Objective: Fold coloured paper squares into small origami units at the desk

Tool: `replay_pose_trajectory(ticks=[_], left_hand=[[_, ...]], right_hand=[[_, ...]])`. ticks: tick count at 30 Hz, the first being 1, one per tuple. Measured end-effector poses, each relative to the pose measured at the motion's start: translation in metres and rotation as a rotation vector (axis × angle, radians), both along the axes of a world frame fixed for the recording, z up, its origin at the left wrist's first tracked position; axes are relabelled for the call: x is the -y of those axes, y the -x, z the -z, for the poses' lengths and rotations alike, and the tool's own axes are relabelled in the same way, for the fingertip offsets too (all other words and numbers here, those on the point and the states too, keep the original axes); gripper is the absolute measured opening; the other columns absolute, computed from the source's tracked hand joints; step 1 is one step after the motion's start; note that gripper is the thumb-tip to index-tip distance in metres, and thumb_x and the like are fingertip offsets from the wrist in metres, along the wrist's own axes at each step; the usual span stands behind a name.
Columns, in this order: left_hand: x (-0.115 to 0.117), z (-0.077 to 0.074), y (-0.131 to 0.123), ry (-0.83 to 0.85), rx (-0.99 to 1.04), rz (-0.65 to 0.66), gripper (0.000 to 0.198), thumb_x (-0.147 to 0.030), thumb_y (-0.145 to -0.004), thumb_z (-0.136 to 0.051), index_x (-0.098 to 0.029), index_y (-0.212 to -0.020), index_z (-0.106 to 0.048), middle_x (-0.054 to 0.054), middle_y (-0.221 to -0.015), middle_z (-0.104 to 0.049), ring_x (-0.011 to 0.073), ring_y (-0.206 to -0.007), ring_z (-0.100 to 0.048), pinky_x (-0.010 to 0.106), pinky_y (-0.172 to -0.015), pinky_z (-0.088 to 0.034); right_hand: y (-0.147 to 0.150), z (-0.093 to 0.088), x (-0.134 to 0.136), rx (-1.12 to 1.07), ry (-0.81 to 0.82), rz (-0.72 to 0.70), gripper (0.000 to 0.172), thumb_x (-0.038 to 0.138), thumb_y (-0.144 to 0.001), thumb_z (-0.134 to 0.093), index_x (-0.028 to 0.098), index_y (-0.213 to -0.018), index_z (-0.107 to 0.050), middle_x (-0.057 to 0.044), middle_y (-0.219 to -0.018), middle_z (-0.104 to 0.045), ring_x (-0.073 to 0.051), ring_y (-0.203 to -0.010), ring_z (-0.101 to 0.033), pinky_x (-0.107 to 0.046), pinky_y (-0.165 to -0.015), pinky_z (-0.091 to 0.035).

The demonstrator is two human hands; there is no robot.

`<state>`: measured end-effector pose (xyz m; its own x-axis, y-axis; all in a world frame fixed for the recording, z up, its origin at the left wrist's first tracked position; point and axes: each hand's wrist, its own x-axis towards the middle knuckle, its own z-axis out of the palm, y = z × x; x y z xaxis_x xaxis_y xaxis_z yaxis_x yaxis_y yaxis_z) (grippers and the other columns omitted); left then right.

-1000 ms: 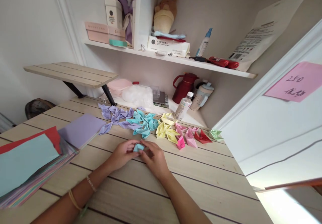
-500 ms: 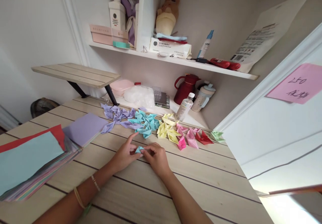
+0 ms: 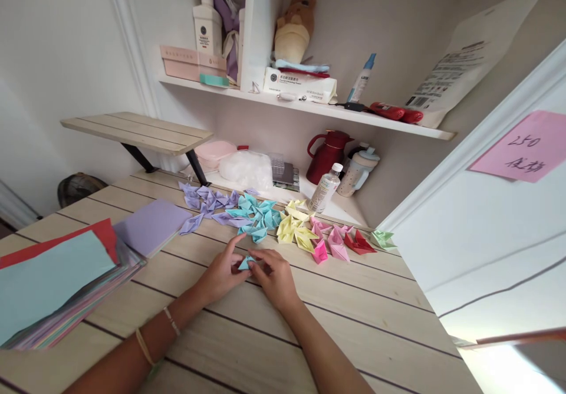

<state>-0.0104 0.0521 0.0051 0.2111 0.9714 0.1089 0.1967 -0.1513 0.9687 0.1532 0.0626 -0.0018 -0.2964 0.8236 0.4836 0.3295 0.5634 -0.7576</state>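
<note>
A small folded piece of light-blue paper (image 3: 246, 262) is pinched between my two hands, just above the plank table. My left hand (image 3: 224, 269) grips its left side, with the index finger raised away from it. On the other side, my right hand (image 3: 274, 276) holds the paper's right edge between thumb and fingers, hiding part of it. Just beyond my hands lie blue folded paper pieces (image 3: 259, 214). Purple folded pieces (image 3: 206, 199) are to their left, with yellow ones (image 3: 292, 229) and pink ones (image 3: 336, 245) to their right.
A stack of coloured paper sheets (image 3: 57, 282) and a purple sheet pile (image 3: 152, 223) lie at left. Behind the folded pieces stand a clear bottle (image 3: 326, 190), a red jug (image 3: 327, 155) and a small raised wooden shelf (image 3: 137, 131). Red (image 3: 359, 242) and green (image 3: 384, 239) folded pieces lie at right.
Both hands stay in nearly the same place on the blue paper. The paper shows a slightly larger, more triangular face, and my right fingers have shifted a little.
</note>
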Motion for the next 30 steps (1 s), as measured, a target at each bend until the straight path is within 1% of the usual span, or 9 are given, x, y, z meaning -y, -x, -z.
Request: replay_pose_trajectory(ticks=[3,6,8,12,16,19,21,26,30], left_hand=[[0.0022,-0.0028,-0.0021,-0.042,-0.07,0.011,0.074,-0.021,-0.074,-0.057,-0.017,-0.14,-0.024,-0.003,-0.068,-0.062,0.0126,-0.062,-0.057,0.022,-0.061,-0.044],[0.0031,-0.0063,-0.0023,-0.074,-0.06,-0.023,0.068,-0.023,-0.075,-0.057,-0.018,-0.138,-0.029,0.002,-0.083,-0.068,0.0153,-0.075,-0.063,0.026,-0.072,-0.048],[0.0031,-0.0076,-0.001,-0.096,-0.059,-0.055,0.062,-0.024,-0.077,-0.057,-0.018,-0.134,-0.034,0.005,-0.092,-0.07,0.0177,-0.085,-0.065,0.03,-0.082,-0.048],[0.0023,-0.0068,0.0018,-0.131,-0.108,-0.077,0.051,-0.026,-0.079,-0.055,-0.02,-0.129,-0.042,0.005,-0.097,-0.071,0.0196,-0.094,-0.065,0.035,-0.091,-0.045],[0.0014,-0.0039,0.0016,-0.138,-0.096,-0.107,0.051,-0.029,-0.076,-0.06,-0.02,-0.125,-0.046,0.008,-0.102,-0.07,0.0213,-0.099,-0.064,0.036,-0.092,-0.047],[0.0016,-0.0033,0.0008,-0.132,-0.08,-0.163,0.051,-0.031,-0.072,-0.065,-0.018,-0.12,-0.052,0.01,-0.105,-0.069,0.0236,-0.101,-0.063,0.039,-0.091,-0.049],[0.0021,-0.0042,0.0003,-0.111,-0.055,-0.175,0.05,-0.031,-0.071,-0.066,-0.018,-0.117,-0.054,0.011,-0.104,-0.069,0.0246,-0.101,-0.063,0.04,-0.09,-0.05],[0.0026,-0.0077,-0.0006,-0.023,0.013,-0.142,0.052,-0.024,-0.069,-0.064,-0.016,-0.119,-0.051,0.013,-0.105,-0.068,0.025,-0.102,-0.063,0.04,-0.089,-0.05],[0.0019,-0.0081,-0.0012,-0.019,0.016,-0.156,0.056,-0.018,-0.067,-0.061,-0.015,-0.122,-0.048,0.014,-0.106,-0.067,0.0249,-0.103,-0.063,0.039,-0.088,-0.051]], right_hand=[[-0.0001,-0.0008,0.0013,0.045,-0.044,0.001,0.022,0.022,-0.083,-0.057,0.025,-0.103,-0.068,-0.005,-0.092,-0.069,-0.019,-0.087,-0.06,-0.031,-0.078,-0.046],[-0.0007,-0.0006,0.0021,0.06,-0.077,0.076,0.019,0.022,-0.081,-0.06,0.024,-0.098,-0.069,-0.005,-0.09,-0.07,-0.02,-0.086,-0.06,-0.032,-0.079,-0.046],[-0.0012,0.0001,0.0022,0.064,-0.088,0.115,0.019,0.022,-0.081,-0.06,0.023,-0.097,-0.069,-0.005,-0.09,-0.07,-0.02,-0.085,-0.06,-0.032,-0.079,-0.046],[-0.0024,0.0017,0.0021,0.074,-0.117,0.152,0.016,0.022,-0.084,-0.058,0.024,-0.094,-0.07,-0.004,-0.089,-0.071,-0.019,-0.084,-0.061,-0.032,-0.077,-0.047],[-0.003,0.0024,0.0032,0.122,-0.214,0.213,0.015,0.021,-0.086,-0.055,0.024,-0.088,-0.07,-0.003,-0.09,-0.07,-0.018,-0.084,-0.06,-0.032,-0.075,-0.046],[-0.0026,0.0021,0.0052,0.202,-0.318,0.239,0.015,0.02,-0.086,-0.055,0.023,-0.088,-0.07,-0.003,-0.088,-0.07,-0.018,-0.082,-0.06,-0.032,-0.075,-0.044],[-0.0022,0.0016,0.0063,0.244,-0.373,0.251,0.014,0.02,-0.086,-0.056,0.023,-0.088,-0.07,-0.004,-0.087,-0.07,-0.017,-0.082,-0.059,-0.032,-0.076,-0.042],[-0.0012,-0.0006,0.0074,0.277,-0.448,0.243,0.011,0.019,-0.085,-0.058,0.022,-0.089,-0.069,-0.002,-0.086,-0.07,-0.016,-0.08,-0.057,-0.031,-0.074,-0.04],[0.0001,-0.0019,0.0077,0.276,-0.49,0.232,0.009,0.018,-0.083,-0.061,0.023,-0.088,-0.067,0.0,-0.085,-0.07,-0.016,-0.078,-0.056,-0.03,-0.072,-0.038]])
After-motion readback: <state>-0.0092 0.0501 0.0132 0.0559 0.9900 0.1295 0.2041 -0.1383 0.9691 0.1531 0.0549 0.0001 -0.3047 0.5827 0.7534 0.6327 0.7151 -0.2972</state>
